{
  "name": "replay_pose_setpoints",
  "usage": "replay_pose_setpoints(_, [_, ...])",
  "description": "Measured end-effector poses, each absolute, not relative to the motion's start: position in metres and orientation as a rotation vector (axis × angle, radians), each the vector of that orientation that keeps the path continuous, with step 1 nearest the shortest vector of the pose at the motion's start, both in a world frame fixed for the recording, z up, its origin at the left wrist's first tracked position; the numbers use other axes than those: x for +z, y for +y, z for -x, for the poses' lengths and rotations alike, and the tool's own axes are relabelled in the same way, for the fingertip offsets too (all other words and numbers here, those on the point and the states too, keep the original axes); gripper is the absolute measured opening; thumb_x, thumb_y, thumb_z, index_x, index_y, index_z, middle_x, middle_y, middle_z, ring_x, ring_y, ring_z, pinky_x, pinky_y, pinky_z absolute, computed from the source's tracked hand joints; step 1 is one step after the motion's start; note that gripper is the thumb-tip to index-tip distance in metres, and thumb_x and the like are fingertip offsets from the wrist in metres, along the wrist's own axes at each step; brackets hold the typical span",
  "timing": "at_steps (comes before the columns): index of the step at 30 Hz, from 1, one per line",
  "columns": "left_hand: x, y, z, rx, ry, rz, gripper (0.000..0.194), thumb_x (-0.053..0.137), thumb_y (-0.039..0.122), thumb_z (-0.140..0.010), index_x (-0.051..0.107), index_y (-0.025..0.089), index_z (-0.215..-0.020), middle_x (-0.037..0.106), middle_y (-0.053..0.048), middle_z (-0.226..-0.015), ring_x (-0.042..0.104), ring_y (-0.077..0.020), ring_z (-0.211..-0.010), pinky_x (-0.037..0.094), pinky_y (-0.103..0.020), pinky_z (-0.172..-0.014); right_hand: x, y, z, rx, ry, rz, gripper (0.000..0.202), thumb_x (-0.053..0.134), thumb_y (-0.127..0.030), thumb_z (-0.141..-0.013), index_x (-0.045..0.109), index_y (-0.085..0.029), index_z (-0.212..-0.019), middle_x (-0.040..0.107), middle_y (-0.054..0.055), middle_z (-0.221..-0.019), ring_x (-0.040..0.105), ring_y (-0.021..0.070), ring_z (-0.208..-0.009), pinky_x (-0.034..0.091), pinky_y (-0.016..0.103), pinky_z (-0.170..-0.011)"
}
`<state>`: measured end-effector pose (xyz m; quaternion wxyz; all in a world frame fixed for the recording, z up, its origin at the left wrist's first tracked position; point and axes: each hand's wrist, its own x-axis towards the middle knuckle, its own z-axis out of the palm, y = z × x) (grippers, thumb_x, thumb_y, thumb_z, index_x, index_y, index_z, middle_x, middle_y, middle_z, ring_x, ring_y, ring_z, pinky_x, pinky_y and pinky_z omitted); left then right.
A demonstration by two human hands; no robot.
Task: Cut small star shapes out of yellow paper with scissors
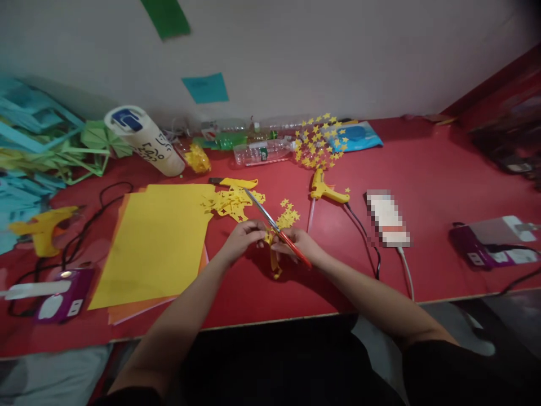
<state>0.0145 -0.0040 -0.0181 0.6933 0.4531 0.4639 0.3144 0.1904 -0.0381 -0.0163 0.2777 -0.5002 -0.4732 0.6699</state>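
Observation:
Red-handled scissors (296, 252) lie in my right hand (307, 243), their blades pointing away to the upper left. My left hand (242, 242) is closed in a pinch on a piece of yellow paper (275, 263), whose cut strip dangles over the red table. The fingers of both hands nearly meet at this piece. Just beyond them is a small heap of yellow paper stars (288, 216). Left of the stars, yellow paper scraps (230, 203) are piled beside a yellow-handled utility knife (236, 182).
Yellow sheets (154, 242) lie at left, near a glue gun (44, 228) and a purple power strip (63, 296). Another glue gun (327, 189) and a phone (386, 217) are at right. Plastic bottles (262, 152), one star-covered (316, 149), and a white tumbler (147, 141) line the wall.

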Motion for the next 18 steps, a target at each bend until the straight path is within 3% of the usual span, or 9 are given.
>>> replay_pose_setpoints(10, [0.001, -0.002, -0.026, 0.699, 0.928, -0.940, 0.020, 0.069, 0.028, -0.054, 0.054, 0.016, -0.056, 0.053, 0.005, -0.054, 0.048, -0.0056, -0.043, 0.039, -0.021, -0.046, -0.014, -0.032, -0.199, 1.813, -1.251, 1.175, 0.037, 0.069, -0.048, -0.067, 0.044, -0.022, -0.059, 0.041, -0.011, -0.036, 0.034, 0.0055, -0.030, 0.031, 0.021, -0.034])
replay_pose_setpoints(13, [-0.002, 0.004, -0.022, 0.792, 0.937, -1.111, 0.020, 0.065, 0.030, -0.061, 0.051, 0.016, -0.058, 0.058, 0.001, -0.070, 0.051, -0.0079, -0.056, 0.044, -0.025, -0.058, -0.008, -0.033, -0.203, 1.744, -1.232, 1.149, 0.028, 0.066, -0.038, -0.069, 0.043, -0.022, -0.061, 0.038, -0.012, -0.034, 0.032, 0.0051, -0.029, 0.036, 0.022, -0.038])
replay_pose_setpoints(15, [-0.006, 0.011, -0.019, 0.798, 1.056, -1.449, 0.017, 0.056, 0.030, -0.072, 0.051, 0.017, -0.064, 0.059, -0.004, -0.086, 0.055, -0.0119, -0.075, 0.046, -0.028, -0.071, -0.001, -0.032, -0.210, 1.678, -1.220, 1.147, 0.025, 0.067, -0.033, -0.067, 0.044, -0.022, -0.063, 0.039, -0.012, -0.035, 0.035, 0.0056, -0.030, 0.032, 0.021, -0.037])
replay_pose_setpoints(18, [-0.013, 0.021, -0.021, 0.452, 1.167, -2.049, 0.018, 0.043, 0.030, -0.082, 0.051, 0.017, -0.071, 0.052, -0.005, -0.082, 0.051, -0.0158, -0.078, 0.043, -0.033, -0.076, 0.009, -0.028, -0.222, 1.563, -1.181, 1.136, 0.027, 0.067, -0.030, -0.069, 0.042, -0.022, -0.065, 0.038, -0.013, -0.037, 0.033, 0.0047, -0.030, 0.026, 0.020, -0.034])
